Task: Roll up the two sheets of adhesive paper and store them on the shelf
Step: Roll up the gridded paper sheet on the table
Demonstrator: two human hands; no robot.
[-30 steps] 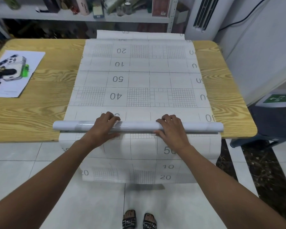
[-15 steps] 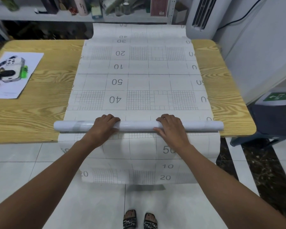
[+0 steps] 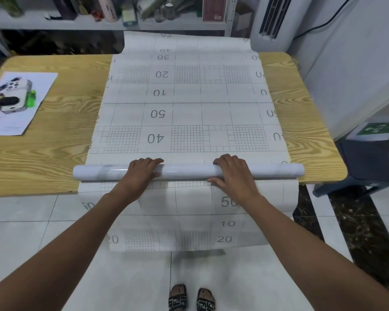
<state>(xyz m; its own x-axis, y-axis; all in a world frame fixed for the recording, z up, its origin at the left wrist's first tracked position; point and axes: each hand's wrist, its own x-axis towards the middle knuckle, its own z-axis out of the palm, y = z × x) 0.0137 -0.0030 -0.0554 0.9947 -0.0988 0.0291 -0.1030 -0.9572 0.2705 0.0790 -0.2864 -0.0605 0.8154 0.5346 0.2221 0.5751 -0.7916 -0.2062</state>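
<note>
Head cam: both my hands are on the roll, which lies crosswise near the table's front edge. Left hand and right hand each curl loosely over it, fingers on top, thumbs on the near side. The unrolled sheet runs flat to the far edge; a second sheet hangs off the front. Shelf sits behind the table.
</note>
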